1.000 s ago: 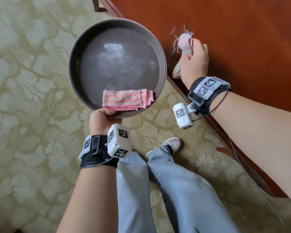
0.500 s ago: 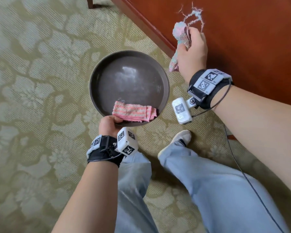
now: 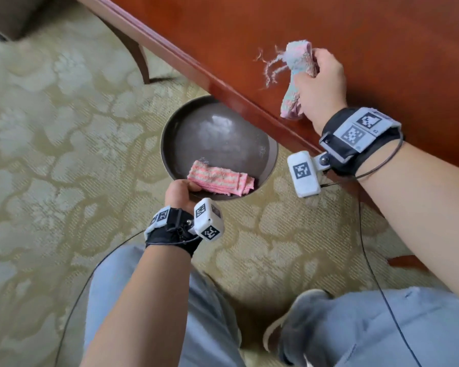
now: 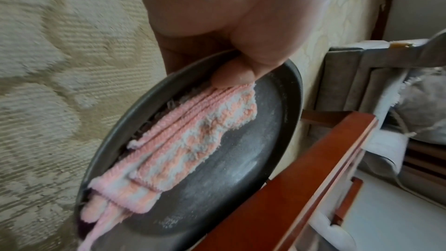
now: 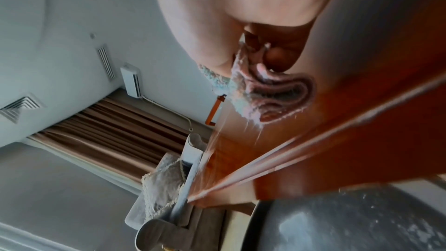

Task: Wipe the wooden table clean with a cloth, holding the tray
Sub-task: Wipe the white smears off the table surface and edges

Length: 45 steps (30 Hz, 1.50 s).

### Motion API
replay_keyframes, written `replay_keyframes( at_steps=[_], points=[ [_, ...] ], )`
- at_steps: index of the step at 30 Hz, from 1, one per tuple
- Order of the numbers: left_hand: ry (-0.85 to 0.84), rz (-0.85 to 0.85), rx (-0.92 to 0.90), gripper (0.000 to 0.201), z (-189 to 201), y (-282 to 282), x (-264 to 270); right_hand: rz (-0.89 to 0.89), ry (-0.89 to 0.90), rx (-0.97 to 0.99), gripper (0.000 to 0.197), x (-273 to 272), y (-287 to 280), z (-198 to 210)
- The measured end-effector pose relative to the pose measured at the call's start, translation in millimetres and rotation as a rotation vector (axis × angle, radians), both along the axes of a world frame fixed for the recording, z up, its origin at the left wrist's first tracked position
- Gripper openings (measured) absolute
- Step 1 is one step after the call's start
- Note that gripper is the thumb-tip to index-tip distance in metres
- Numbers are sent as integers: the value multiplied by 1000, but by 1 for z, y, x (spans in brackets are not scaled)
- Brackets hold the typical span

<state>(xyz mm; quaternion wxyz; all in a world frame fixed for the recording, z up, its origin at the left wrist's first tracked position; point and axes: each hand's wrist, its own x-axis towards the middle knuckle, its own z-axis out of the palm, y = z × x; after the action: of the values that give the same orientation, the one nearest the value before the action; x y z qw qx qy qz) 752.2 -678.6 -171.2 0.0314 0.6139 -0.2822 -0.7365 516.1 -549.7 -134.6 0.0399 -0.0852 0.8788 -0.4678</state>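
Step in hand: wiping. My left hand [image 3: 182,193] grips the near rim of the round dark tray [image 3: 217,133], thumb on a folded pink striped cloth [image 3: 220,180], tray part-tucked under the table edge. Farther out, my right hand [image 3: 319,83] clamps the bunched wiping cloth [image 3: 296,80] on the wooden table [image 3: 382,35]. Next, probably: sweep toward the edge, over the tray.

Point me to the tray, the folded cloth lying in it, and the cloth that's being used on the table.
tray [image 3: 170,133]: head view, left rim.
folded cloth [image 3: 217,178]: head view, middle of its striped top.
wiping cloth [image 3: 301,60]: head view, bunched part above the right hand's fingers.
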Motion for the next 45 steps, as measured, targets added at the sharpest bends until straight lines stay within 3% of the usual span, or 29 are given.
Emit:
replay_keyframes(
  at_steps=[8, 14, 19, 25, 28, 31, 37, 45],
  points=[
    [229, 55, -40, 19, -42, 7, -10, -65, 90, -15, 29, -45, 37, -2],
    [252, 51, -82, 18, -63, 12, -17, -43, 54, 66, 31, -53, 49, -5],
    [300, 171, -17, 26, -57, 17, -21, 40, 107, 366, 21, -54, 52, -5],
    [289, 138, -69, 25, -60, 12, -24, 102, 157, 608, 22, -58, 50, -2],
    [269, 100, -76, 23, -69, 3, -24, 150, 175, 752, 7, -60, 44, -6],
    [256, 53, -79, 39, -75, -10, -28, 189, 119, 831, 19, -63, 34, -14],
    [259, -14, -52, 26, -72, -20, -37, 241, 33, 799, 37, -70, 12, -9],
    [247, -76, -28, 24, -80, -31, -45, 249, 32, 904, 37, -81, -29, -7]
  ],
)
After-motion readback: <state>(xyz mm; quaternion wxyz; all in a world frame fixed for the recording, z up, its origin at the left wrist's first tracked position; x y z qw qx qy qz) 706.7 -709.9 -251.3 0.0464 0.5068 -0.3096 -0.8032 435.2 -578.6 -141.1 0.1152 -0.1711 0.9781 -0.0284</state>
